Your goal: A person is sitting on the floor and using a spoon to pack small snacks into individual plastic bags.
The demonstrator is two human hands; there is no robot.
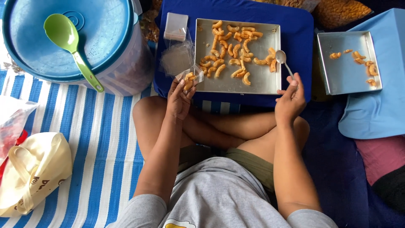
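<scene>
Left hand (179, 99) is up at the near-left corner of the metal tray (270, 86), fingers pinched shut around a small clear packet (190, 78) that already has a few curled orange snacks inside. The packet's mouth tilts up and toward the tray, its long axis running on a slant from the fingers to that corner. It looks featherlight and floppy, thin slick film — best held by the side edges near the mouth so the opening stays wide, and not squeezed, since those snacks (236, 48) look crisp enough to snap.

Right hand (290, 99) sits at the tray's near-right corner, closed on the handle of a metal spoon (283, 61). The spoon is stiff and light — bowl pointing away from the person, resting at the tray's right rim beside the scattered curls, handle running back to the fingers.

Left of the tray lies a stack of empty clear packets (176, 27); farther left, a blue tub lid (67, 38) carrying a green ladle (71, 46). Right of the tray, a second smaller tray (348, 74) holds a few pieces.
</scene>
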